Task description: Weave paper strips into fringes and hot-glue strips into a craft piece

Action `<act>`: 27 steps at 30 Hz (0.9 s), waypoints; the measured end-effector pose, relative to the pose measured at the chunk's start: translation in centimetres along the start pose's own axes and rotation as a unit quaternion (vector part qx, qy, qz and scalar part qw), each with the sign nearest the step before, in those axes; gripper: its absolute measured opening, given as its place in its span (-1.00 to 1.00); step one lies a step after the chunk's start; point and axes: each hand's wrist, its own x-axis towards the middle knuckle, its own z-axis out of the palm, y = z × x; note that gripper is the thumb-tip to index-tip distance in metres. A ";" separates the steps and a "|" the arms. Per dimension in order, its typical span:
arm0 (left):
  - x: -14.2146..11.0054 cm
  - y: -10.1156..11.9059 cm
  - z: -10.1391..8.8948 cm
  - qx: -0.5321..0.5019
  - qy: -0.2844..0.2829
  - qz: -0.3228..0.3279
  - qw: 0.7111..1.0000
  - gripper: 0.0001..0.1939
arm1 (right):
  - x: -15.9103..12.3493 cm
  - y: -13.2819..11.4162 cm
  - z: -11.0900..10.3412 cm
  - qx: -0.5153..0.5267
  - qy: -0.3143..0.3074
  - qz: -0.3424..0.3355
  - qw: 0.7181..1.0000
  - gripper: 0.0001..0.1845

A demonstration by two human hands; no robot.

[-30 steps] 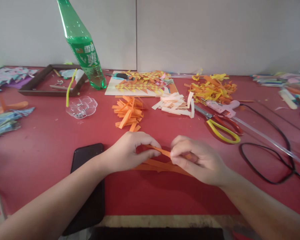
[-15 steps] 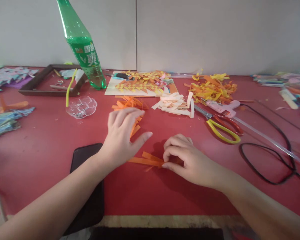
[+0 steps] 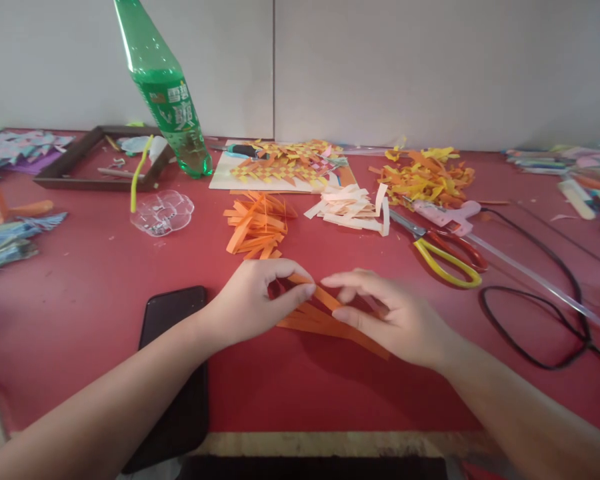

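Observation:
My left hand (image 3: 253,300) pinches the end of an orange paper strip (image 3: 316,293) between thumb and fingers, just above the red table (image 3: 90,287). Under it lie more orange strips (image 3: 330,327), fanned out toward the right. My right hand (image 3: 395,320) rests over those strips with its fingers stretched toward the left hand, touching the strips; whether it grips one is hidden. A pile of cut orange strips (image 3: 257,223) lies just beyond my left hand.
A black phone (image 3: 173,373) lies under my left forearm. Beyond are cream strips (image 3: 350,207), yellow-orange scraps (image 3: 425,173), a woven paper mat on a board (image 3: 280,167), yellow-red scissors (image 3: 443,250), a glue gun (image 3: 447,213) with black cable (image 3: 535,320), a green bottle (image 3: 167,93), a clear plastic dish (image 3: 163,213) and a wooden frame (image 3: 95,160).
My left hand reached out to the orange pile, then came back holding a strip beside my right hand. My right hand's fingers have loosened and stretched out over the strips.

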 end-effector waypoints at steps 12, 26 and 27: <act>0.2 -0.2 0.1 -0.196 0.008 -0.087 0.977 -0.84 | 0.2 -0.7 -0.5 0.138 -0.044 0.008 0.989 -0.77; -0.1 0.1 0.0 -0.298 -0.033 -0.115 0.947 -0.66 | 0.4 -0.4 0.1 0.187 0.053 0.131 0.972 -0.68; -0.1 0.1 0.0 -0.312 -0.032 -0.112 0.943 -0.67 | 0.4 -0.4 0.1 0.186 0.056 0.130 0.972 -0.68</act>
